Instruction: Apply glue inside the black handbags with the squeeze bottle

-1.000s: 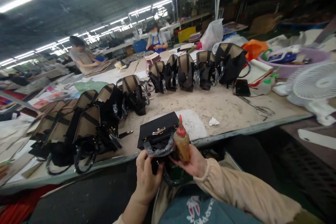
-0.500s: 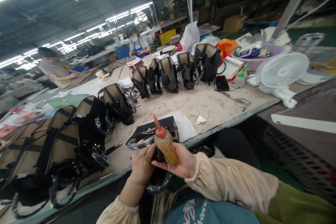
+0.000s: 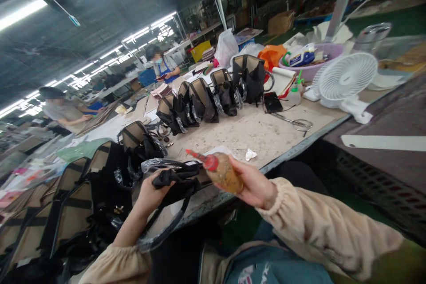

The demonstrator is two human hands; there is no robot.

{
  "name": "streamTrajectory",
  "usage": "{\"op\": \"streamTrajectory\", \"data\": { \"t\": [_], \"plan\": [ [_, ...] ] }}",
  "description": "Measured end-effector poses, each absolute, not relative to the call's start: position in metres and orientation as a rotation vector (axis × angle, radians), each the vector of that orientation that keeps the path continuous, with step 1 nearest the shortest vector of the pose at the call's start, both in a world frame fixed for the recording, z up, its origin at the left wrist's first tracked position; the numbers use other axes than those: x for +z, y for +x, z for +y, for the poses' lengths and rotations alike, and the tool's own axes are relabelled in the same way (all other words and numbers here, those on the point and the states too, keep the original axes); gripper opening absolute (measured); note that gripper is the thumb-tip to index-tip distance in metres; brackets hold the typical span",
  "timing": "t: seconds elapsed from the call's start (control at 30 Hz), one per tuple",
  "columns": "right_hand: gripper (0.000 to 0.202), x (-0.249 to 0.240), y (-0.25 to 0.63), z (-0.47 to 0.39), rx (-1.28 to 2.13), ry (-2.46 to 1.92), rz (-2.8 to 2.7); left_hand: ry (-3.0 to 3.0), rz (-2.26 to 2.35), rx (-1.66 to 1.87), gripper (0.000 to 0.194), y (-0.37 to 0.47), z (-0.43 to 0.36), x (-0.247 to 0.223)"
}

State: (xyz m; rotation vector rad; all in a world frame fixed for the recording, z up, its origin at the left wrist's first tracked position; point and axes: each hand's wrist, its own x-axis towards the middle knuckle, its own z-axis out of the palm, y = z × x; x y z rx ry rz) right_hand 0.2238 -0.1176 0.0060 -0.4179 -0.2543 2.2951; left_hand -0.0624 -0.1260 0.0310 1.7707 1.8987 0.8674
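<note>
My right hand (image 3: 253, 182) is wrapped round a squeeze bottle (image 3: 229, 176), yellowish-brown with a red cap and a pointed red nozzle. The bottle is tilted, its nozzle toward the left. In my left hand (image 3: 150, 191) is a gathered black part of a handbag (image 3: 179, 191) at the table's near edge. Clear plastic wraps the bag's handles, one looping below my hand. The nozzle is above the bag, apart from my left hand. My fingers hide part of the bag.
Black handbags (image 3: 203, 97) with beige insides line the table (image 3: 213, 135), more at left. At right are scissors (image 3: 299, 123), a dark phone-like object (image 3: 273, 102), a small bottle (image 3: 294, 95), a white fan (image 3: 348, 80) and a purple basin (image 3: 328, 60). Two people work farther back.
My left hand has moved left, lifting and tipping the handbag up. My right hand has moved right with the bottle, which has gone from nearly upright to tilted leftward. The view has shifted.
</note>
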Motion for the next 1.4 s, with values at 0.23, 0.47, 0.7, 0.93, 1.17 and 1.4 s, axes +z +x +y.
{"op": "streamTrajectory", "data": {
  "t": [0.23, 0.47, 0.7, 0.93, 1.17, 1.4],
  "plan": [
    [0.034, -0.019, 0.293, -0.067, 1.704, -0.623, -0.572, 1.229, 1.833, 1.024, 0.046, -0.093, -0.111, 0.055],
    [0.023, -0.011, 0.292, -0.048, 0.661, -0.785, -1.322, 0.929, 1.79, 1.051, 0.042, -0.083, -0.106, 0.081],
    [0.018, 0.005, 0.267, -0.035, 0.224, -0.389, -1.7, 0.856, 1.778, 0.971, 0.033, -0.077, -0.105, 0.085],
    [0.016, 0.004, 0.261, -0.026, 0.136, -0.315, -1.774, 0.676, 1.757, 0.902, 0.025, -0.088, -0.088, 0.083],
    [0.01, 0.011, 0.256, -0.025, 0.212, -0.167, -1.782, 0.613, 1.8, 0.85, 0.022, -0.073, -0.076, 0.086],
    [0.011, 0.006, 0.261, -0.025, 0.251, -0.147, -1.773, 0.538, 1.794, 0.822, 0.019, -0.067, -0.076, 0.082]
  ]
}}
